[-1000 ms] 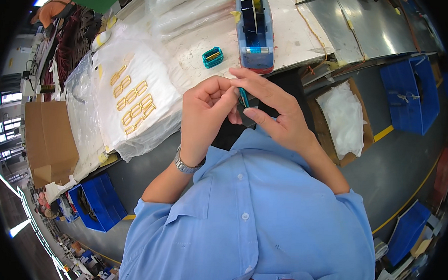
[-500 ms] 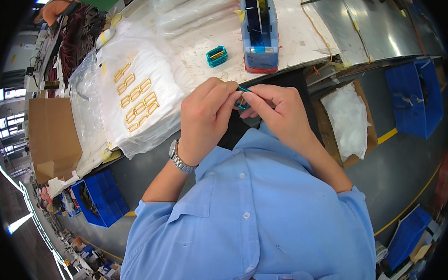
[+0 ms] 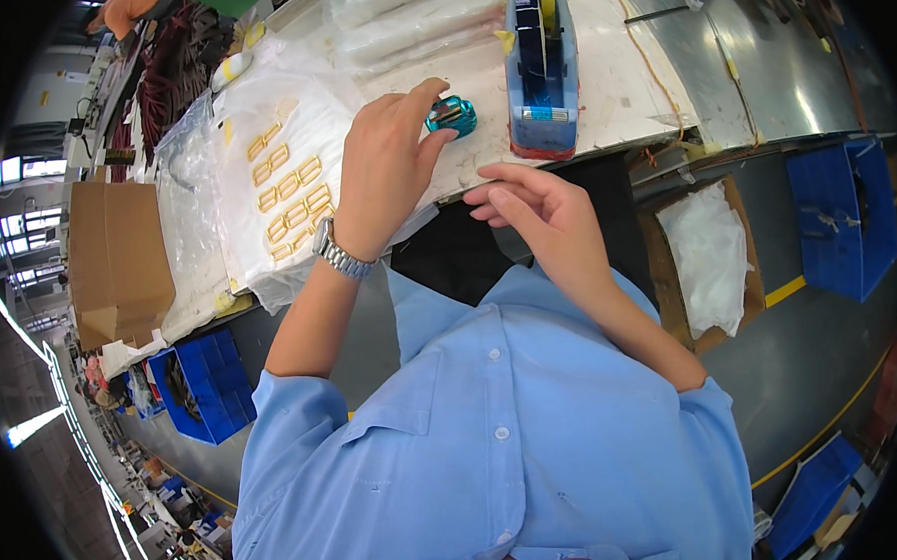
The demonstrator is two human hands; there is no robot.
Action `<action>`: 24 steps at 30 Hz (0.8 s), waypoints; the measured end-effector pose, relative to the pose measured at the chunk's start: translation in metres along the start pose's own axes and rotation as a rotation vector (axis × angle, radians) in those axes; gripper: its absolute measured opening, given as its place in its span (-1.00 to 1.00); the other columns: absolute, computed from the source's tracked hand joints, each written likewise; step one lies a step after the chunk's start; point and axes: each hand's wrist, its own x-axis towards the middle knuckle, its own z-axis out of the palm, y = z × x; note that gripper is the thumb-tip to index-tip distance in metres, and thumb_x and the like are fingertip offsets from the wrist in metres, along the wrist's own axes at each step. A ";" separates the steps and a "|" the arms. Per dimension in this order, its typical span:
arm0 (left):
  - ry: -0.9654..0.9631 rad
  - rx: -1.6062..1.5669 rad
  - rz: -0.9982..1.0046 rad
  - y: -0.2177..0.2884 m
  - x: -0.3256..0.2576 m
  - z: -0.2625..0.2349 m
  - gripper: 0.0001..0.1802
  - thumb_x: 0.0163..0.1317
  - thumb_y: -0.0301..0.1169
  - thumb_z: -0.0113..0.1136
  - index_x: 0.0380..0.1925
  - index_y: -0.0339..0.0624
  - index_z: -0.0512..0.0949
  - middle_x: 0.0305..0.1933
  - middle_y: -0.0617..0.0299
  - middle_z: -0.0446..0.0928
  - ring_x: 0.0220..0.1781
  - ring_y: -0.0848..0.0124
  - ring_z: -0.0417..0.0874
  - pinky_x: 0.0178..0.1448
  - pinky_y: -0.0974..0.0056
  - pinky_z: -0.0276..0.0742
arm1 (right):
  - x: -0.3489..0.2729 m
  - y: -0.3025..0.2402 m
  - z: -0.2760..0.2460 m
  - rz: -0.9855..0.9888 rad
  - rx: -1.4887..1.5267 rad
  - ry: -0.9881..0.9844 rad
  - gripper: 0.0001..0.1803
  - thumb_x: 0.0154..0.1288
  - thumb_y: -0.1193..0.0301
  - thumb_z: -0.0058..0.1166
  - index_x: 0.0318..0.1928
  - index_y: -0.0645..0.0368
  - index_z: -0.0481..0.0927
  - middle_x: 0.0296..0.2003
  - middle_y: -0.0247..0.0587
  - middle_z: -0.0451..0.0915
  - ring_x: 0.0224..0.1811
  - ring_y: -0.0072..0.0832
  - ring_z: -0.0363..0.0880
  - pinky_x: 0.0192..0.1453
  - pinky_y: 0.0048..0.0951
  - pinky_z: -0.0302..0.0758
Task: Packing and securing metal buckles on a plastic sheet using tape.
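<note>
Several gold metal rectangular buckles [image 3: 290,190] lie in rows on a white plastic-covered pad at the left of the bench. Beyond the buckles' right side, a small bunch of shiny teal-wrapped pieces [image 3: 454,118] rests on the white bench top. My left hand [image 3: 386,162] reaches to this bunch, thumb and forefinger apart at its left side; part of the bunch is hidden by the hand. Near the bench's front edge, my right hand [image 3: 546,216] hangs with loosely stretched fingers, holding nothing. A blue tape dispenser [image 3: 544,99] with teal tape stands right of the bunch.
Clear plastic-wrapped rolls [image 3: 419,29] lie at the back of the bench. A cardboard box [image 3: 119,261] stands at the left, and an open box with white plastic [image 3: 705,256] at the right. Blue bins [image 3: 840,217] flank the bench on the floor.
My hands, together on a teal-wrapped piece before, have parted. My left hand has moved forward to the teal bunch on the bench. My right hand no longer grips the piece.
</note>
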 end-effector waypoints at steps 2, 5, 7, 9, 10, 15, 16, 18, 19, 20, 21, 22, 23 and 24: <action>-0.004 -0.013 0.066 -0.013 0.007 0.008 -0.57 0.26 -0.38 0.49 0.13 -0.19 0.69 0.01 0.03 0.77 0.05 0.02 0.75 0.18 0.04 0.63 | -0.012 -0.013 -0.010 -0.044 -0.115 -0.001 -0.67 0.69 0.38 0.07 0.19 0.39 0.70 -0.05 -0.05 0.80 -0.06 -0.49 0.79 0.07 -0.47 0.71; -0.070 0.009 0.099 -0.016 0.006 0.014 -0.55 0.27 -0.38 0.49 0.16 -0.18 0.69 0.02 0.01 0.77 0.07 0.01 0.74 0.20 0.04 0.63 | -0.018 -0.049 -0.023 -0.298 -0.280 0.282 -0.74 0.63 0.45 0.15 0.14 0.33 0.74 -0.09 -0.20 0.82 -0.28 -0.64 0.69 -0.18 -0.60 0.59; -0.100 -0.069 -0.028 -0.017 0.001 0.019 -0.54 0.27 -0.37 0.49 0.18 -0.18 0.69 0.05 -0.01 0.76 0.10 -0.01 0.73 0.24 0.04 0.61 | 0.001 -0.062 -0.033 -0.456 -0.506 0.404 -0.70 0.66 0.34 0.13 0.10 0.26 0.80 -0.19 -0.27 0.81 -0.44 -0.73 0.55 -0.39 -0.64 0.34; -0.093 -0.080 -0.044 -0.013 0.002 0.019 -0.53 0.28 -0.37 0.48 0.19 -0.18 0.68 0.06 -0.02 0.76 0.13 -0.01 0.72 0.26 0.04 0.61 | 0.018 -0.074 -0.048 -0.303 -0.603 0.332 -0.68 0.66 0.29 0.14 0.07 0.26 0.82 -0.26 -0.30 0.79 -0.49 -0.73 0.51 -0.40 -0.63 0.33; -0.089 -0.084 -0.065 -0.011 0.001 0.017 -0.53 0.29 -0.36 0.48 0.20 -0.19 0.68 0.08 -0.02 0.76 0.15 -0.01 0.72 0.28 0.05 0.60 | 0.027 -0.077 -0.053 -0.145 -0.689 0.257 -0.65 0.65 0.24 0.16 0.03 0.26 0.84 -0.34 -0.32 0.78 -0.53 -0.73 0.48 -0.41 -0.62 0.31; 0.066 -0.161 0.001 0.000 -0.007 0.010 -0.54 0.32 -0.38 0.47 0.21 -0.19 0.68 0.12 0.02 0.76 0.18 0.03 0.73 0.30 0.07 0.60 | 0.056 -0.077 -0.046 -0.037 -0.714 0.110 -0.62 0.58 0.20 0.26 -0.02 0.32 0.84 -0.37 -0.32 0.78 -0.54 -0.77 0.45 -0.43 -0.59 0.31; 0.085 -0.169 0.020 0.000 -0.010 0.010 -0.55 0.32 -0.38 0.47 0.20 -0.18 0.69 0.13 0.04 0.77 0.18 0.05 0.73 0.30 0.08 0.61 | 0.061 -0.068 -0.043 -0.142 -0.630 0.114 -0.65 0.55 0.23 0.28 -0.10 0.34 0.83 -0.36 -0.27 0.80 -0.43 -0.66 0.64 -0.33 -0.59 0.46; 0.092 -0.222 0.005 0.005 -0.013 0.010 -0.59 0.33 -0.40 0.46 0.17 -0.18 0.70 0.12 0.05 0.77 0.18 0.05 0.74 0.29 0.09 0.61 | 0.060 -0.064 -0.044 -0.245 -0.552 0.120 -0.67 0.52 0.27 0.31 -0.18 0.37 0.81 -0.35 -0.23 0.82 -0.33 -0.54 0.82 -0.23 -0.60 0.62; 0.096 -0.270 -0.015 0.006 -0.016 0.010 -0.62 0.33 -0.42 0.46 0.14 -0.19 0.72 0.12 0.06 0.78 0.17 0.06 0.76 0.29 0.10 0.62 | 0.054 -0.074 -0.039 -0.175 -0.444 0.126 -0.71 0.52 0.32 0.31 -0.14 0.37 0.80 -0.30 -0.20 0.84 -0.30 -0.54 0.83 -0.25 -0.61 0.60; 0.099 -0.276 -0.020 0.008 -0.018 0.011 -0.62 0.33 -0.42 0.46 0.14 -0.19 0.72 0.12 0.06 0.78 0.17 0.06 0.76 0.29 0.10 0.62 | 0.047 -0.081 -0.034 -0.103 -0.336 0.132 -0.75 0.51 0.37 0.31 -0.11 0.37 0.79 -0.24 -0.17 0.85 -0.27 -0.54 0.84 -0.28 -0.63 0.58; 0.126 -0.288 -0.020 0.010 -0.020 0.011 -0.64 0.32 -0.44 0.46 0.12 -0.19 0.73 0.11 0.06 0.79 0.16 0.07 0.77 0.28 0.12 0.63 | 0.038 -0.085 -0.028 -0.098 -0.344 0.131 -0.75 0.51 0.37 0.31 -0.11 0.37 0.79 -0.24 -0.17 0.85 -0.27 -0.54 0.84 -0.28 -0.63 0.58; 0.151 -0.302 -0.018 0.012 -0.022 0.010 -0.67 0.32 -0.47 0.46 0.09 -0.19 0.75 0.10 0.06 0.79 0.15 0.08 0.78 0.27 0.13 0.64 | 0.026 -0.087 -0.021 -0.101 -0.327 0.159 -0.77 0.53 0.37 0.29 -0.10 0.34 0.79 -0.20 -0.16 0.85 -0.36 -0.67 0.71 -0.34 -0.64 0.51; 0.152 -0.308 -0.024 0.013 -0.024 0.008 -0.67 0.32 -0.47 0.46 0.09 -0.19 0.75 0.10 0.06 0.79 0.15 0.08 0.78 0.27 0.13 0.64 | 0.015 -0.086 -0.017 -0.101 -0.309 0.183 -0.78 0.54 0.37 0.27 -0.09 0.31 0.79 -0.16 -0.16 0.86 -0.45 -0.80 0.58 -0.41 -0.66 0.44; 0.174 -0.318 -0.024 0.015 -0.025 0.006 -0.68 0.32 -0.49 0.45 0.08 -0.20 0.75 0.10 0.06 0.79 0.15 0.10 0.79 0.27 0.15 0.64 | 0.005 -0.079 -0.017 -0.095 -0.315 0.181 -0.78 0.54 0.37 0.27 -0.09 0.31 0.79 -0.16 -0.16 0.86 -0.45 -0.80 0.58 -0.41 -0.66 0.44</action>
